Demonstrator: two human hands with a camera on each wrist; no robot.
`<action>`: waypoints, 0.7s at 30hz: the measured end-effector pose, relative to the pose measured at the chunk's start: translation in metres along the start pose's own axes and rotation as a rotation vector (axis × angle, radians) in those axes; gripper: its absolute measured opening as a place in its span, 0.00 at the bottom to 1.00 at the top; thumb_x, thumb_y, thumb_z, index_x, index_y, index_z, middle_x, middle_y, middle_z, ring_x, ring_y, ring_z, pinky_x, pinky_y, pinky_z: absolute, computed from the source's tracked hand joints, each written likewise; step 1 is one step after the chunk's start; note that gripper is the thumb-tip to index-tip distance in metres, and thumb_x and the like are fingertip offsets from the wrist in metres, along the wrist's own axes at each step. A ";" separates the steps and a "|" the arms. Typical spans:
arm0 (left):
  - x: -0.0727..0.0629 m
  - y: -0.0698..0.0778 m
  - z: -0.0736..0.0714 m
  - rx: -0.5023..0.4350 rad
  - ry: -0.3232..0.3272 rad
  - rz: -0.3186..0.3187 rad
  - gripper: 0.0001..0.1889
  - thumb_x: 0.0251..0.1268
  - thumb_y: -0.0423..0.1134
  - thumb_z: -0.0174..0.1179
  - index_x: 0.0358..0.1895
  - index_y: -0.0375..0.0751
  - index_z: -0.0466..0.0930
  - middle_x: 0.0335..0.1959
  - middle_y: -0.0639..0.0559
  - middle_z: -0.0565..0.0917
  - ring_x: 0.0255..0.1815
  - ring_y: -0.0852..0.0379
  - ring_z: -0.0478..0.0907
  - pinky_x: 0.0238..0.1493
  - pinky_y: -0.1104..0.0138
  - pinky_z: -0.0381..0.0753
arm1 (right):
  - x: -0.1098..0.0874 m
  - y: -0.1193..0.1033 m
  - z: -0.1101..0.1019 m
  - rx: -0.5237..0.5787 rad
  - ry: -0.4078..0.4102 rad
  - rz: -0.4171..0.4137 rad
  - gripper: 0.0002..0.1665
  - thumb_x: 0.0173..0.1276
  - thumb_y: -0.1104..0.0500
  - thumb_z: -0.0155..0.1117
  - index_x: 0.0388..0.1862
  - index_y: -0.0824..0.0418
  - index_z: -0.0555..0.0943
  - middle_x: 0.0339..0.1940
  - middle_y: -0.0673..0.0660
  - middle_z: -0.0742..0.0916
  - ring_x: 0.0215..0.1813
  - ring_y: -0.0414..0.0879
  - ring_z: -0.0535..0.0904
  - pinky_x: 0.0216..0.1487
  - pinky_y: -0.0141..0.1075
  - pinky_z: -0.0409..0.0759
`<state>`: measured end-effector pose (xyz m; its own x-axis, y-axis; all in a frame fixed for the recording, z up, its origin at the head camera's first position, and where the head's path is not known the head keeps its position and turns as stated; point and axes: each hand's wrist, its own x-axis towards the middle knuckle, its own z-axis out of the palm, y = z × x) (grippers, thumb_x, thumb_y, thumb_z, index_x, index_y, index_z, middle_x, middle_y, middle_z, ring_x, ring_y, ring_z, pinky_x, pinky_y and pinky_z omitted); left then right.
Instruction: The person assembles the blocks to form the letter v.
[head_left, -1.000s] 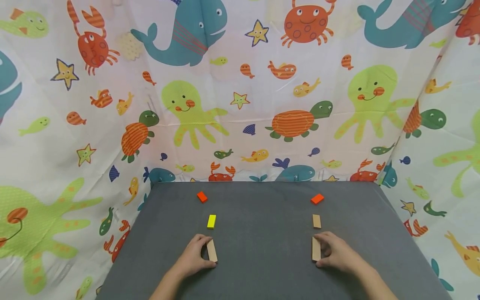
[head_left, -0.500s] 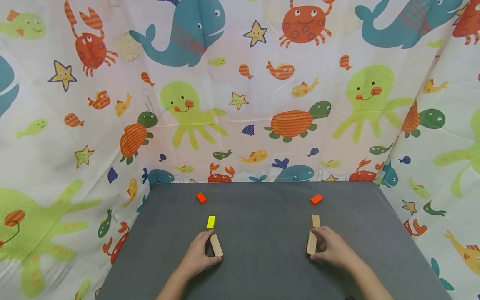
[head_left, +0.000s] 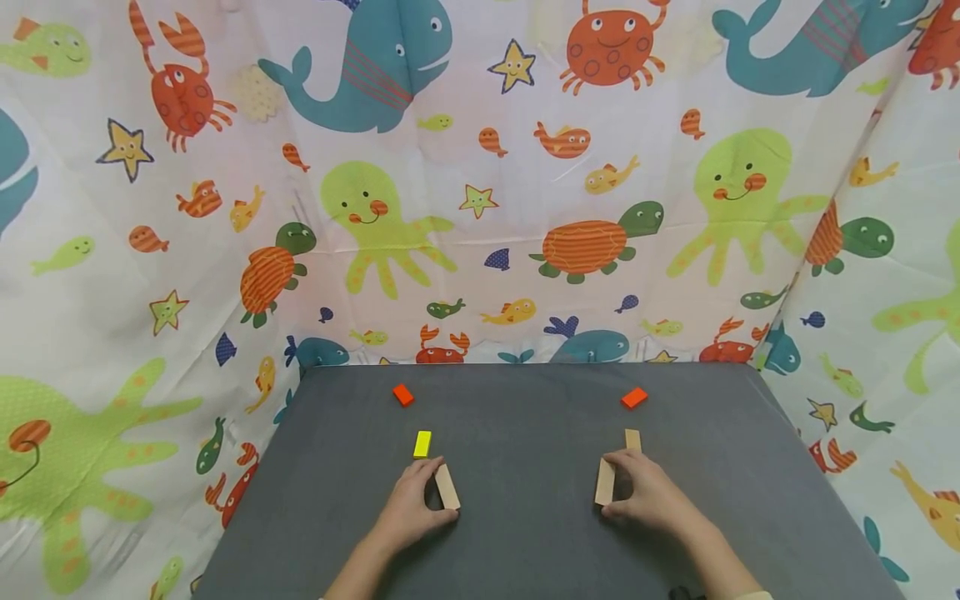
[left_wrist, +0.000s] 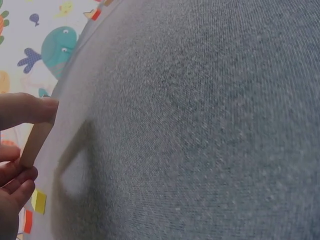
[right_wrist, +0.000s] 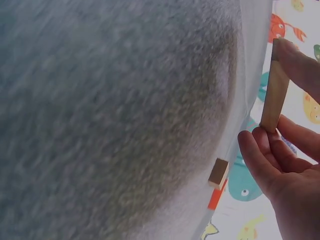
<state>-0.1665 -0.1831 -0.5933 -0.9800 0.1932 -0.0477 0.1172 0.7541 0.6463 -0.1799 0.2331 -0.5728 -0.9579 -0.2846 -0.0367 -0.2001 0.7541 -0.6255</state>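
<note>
My left hand (head_left: pixel 411 507) pinches a long plain wooden block (head_left: pixel 447 487) by its two ends, thumb at the near end and fingertips at the far one. Opposite it, my right hand (head_left: pixel 647 493) grips a similar long wooden block (head_left: pixel 605 482) the same way. Both wrist views show these blocks raised off the grey cloth, and the left one casts a separate shadow. A yellow block (head_left: pixel 422 444) lies just beyond my left hand. Past my right fingers lies a shorter plain wooden block (head_left: pixel 633 439), its near end partly hidden by the hand.
Two red blocks lie near the far edge, one at left (head_left: pixel 403 395) and one at right (head_left: pixel 633 398). A grey cloth (head_left: pixel 525 467) covers the table. Behind and at both sides hangs a curtain (head_left: pixel 480 275) printed with sea animals. A small dark object (head_left: pixel 686 593) shows by my right forearm.
Both hands have carried their wooden blocks inward and slightly away from me, so the two blocks are closer together. The yellow, red and short plain blocks have stayed put.
</note>
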 end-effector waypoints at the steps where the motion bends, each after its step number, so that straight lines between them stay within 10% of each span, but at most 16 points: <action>1: 0.000 0.001 0.000 -0.001 -0.003 -0.001 0.49 0.44 0.50 0.81 0.72 0.38 0.70 0.64 0.43 0.75 0.65 0.41 0.72 0.63 0.43 0.74 | 0.000 -0.001 0.000 0.000 0.000 -0.008 0.48 0.41 0.53 0.88 0.62 0.65 0.78 0.57 0.58 0.82 0.52 0.51 0.81 0.50 0.48 0.81; 21: 0.009 0.013 0.013 -0.021 -0.005 0.042 0.46 0.45 0.49 0.80 0.70 0.38 0.71 0.64 0.45 0.74 0.65 0.43 0.72 0.65 0.45 0.73 | 0.007 -0.013 0.009 -0.017 0.000 -0.003 0.48 0.41 0.52 0.89 0.62 0.64 0.79 0.56 0.56 0.82 0.55 0.52 0.80 0.56 0.52 0.79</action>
<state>-0.1722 -0.1635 -0.5951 -0.9736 0.2272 -0.0241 0.1544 0.7319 0.6636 -0.1821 0.2161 -0.5715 -0.9572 -0.2873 -0.0348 -0.2068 0.7632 -0.6122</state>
